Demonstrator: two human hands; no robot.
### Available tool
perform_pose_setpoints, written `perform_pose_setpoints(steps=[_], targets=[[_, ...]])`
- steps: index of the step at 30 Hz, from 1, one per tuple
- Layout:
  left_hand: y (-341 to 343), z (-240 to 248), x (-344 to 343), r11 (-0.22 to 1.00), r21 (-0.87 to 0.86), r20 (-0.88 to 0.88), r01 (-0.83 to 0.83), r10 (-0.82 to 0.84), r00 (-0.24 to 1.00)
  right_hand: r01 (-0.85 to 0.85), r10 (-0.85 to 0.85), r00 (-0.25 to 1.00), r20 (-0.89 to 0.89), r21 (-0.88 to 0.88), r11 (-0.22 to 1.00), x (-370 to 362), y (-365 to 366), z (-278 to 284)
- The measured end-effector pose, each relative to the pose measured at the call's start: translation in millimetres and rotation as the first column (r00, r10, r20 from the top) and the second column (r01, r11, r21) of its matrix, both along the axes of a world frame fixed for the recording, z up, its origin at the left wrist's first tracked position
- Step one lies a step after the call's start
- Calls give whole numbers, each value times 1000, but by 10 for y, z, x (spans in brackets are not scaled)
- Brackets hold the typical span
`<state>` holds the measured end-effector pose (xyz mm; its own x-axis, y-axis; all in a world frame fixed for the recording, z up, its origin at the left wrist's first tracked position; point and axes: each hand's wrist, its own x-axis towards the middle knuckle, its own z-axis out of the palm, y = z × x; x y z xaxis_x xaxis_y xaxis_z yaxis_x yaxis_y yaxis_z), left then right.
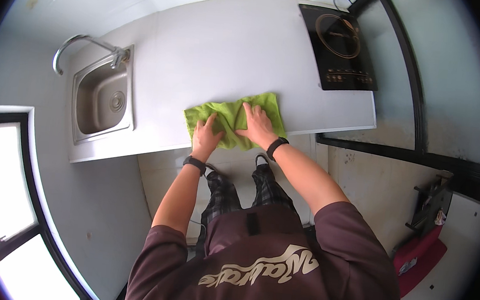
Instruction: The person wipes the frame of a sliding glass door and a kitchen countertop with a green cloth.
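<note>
1. The green cloth [230, 114] lies spread and wrinkled on the front edge of the white counter [215, 45], its near side hanging over.
2. The right hand [259, 129] rests on the cloth's right half, thumb and fingers parted, grasping nothing.
3. The left hand [205, 138] touches the left half with bent fingers; whether they pinch a fold, I cannot tell from above.
4. Each wrist wears a dark band.
5. Left along the counter sits a steel sink [100, 95] with a curved faucet [92, 39] above.
6. A black cooktop [340, 51] stands at the counter's right end.
</note>
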<state>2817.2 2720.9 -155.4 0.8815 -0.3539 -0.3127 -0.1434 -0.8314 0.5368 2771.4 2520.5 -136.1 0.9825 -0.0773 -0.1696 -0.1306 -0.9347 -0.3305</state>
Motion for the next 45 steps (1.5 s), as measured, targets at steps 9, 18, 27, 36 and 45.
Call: perform_pose_setpoints(steps=[9,18,27,36,45], targets=[[1422,-154,234,985,-47,162,-164,169,972,-114,114,993,-33,-2,993,490,1044,-65],[2061,-279,468,977,-45,124,-207,211,970,-204,203,978,47,5,979,663,1754,-219],[1848,-165,442,960,137,58,-244,238,970,-114,113,989,90,5,993,508,1693,-168],[1146,-171,314,980,-15,18,-200,200,980,109,-113,989,94,48,993,319,953,-207],[400,-179,221,993,-28,41,-113,114,993,205,-206,978,39,14,979,129,296,-130]])
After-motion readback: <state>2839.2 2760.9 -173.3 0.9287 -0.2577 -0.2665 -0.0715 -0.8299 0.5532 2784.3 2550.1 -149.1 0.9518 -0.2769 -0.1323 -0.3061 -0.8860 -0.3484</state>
